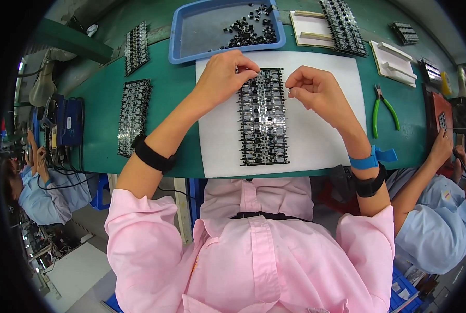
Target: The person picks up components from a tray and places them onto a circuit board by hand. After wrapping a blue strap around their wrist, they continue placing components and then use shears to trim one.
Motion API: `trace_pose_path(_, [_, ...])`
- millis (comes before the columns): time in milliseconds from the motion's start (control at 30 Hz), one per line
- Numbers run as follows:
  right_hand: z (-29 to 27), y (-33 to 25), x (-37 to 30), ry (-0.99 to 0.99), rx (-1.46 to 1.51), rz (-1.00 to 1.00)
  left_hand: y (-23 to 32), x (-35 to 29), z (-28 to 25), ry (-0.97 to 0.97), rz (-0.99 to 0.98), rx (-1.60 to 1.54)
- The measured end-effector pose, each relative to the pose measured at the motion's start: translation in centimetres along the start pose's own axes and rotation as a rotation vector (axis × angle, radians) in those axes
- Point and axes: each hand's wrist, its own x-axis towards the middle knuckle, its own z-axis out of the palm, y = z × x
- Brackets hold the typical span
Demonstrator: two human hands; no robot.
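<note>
A panel of small black circuit boards [263, 120] lies lengthwise on a white sheet [220, 141] in front of me. At its far left corner is my left hand [223, 78], thumb and forefinger pinched together over the edge. What sits between those fingertips is hidden. My right hand [316, 94] hovers just off the panel's far right edge, its fingers curled and closed. A tiny pale bit shows at its fingertips, too small to name. Beyond the panel stands a blue tray [191, 53] holding many small black parts [248, 32].
Two more board panels [134, 117] [136, 48] lie on the green table at the left. Green-handled cutters [384, 109] rest at the right, near white fixtures [395, 62] and another panel [343, 26]. Co-workers in blue sit on both sides, one with a hand [441, 145] nearby.
</note>
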Motion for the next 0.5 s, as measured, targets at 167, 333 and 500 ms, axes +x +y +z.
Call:
trace_pose_path(167, [0.0, 0.1, -0.5, -0.006, 0.038, 0.002, 0.1, 0.3, 0.0, -0.002, -0.017, -0.027])
trace_pose_path(333, [0.1, 1.1, -0.6, 0.059, -0.081, -0.059, 0.7, 0.3, 0.0, -0.006, -0.047, -0.003])
trace_pose_path(500, [0.1, 0.9, -0.7, 0.065, -0.174, -0.052, 0.8, 0.2, 0.2, -0.017, -0.046, 0.003])
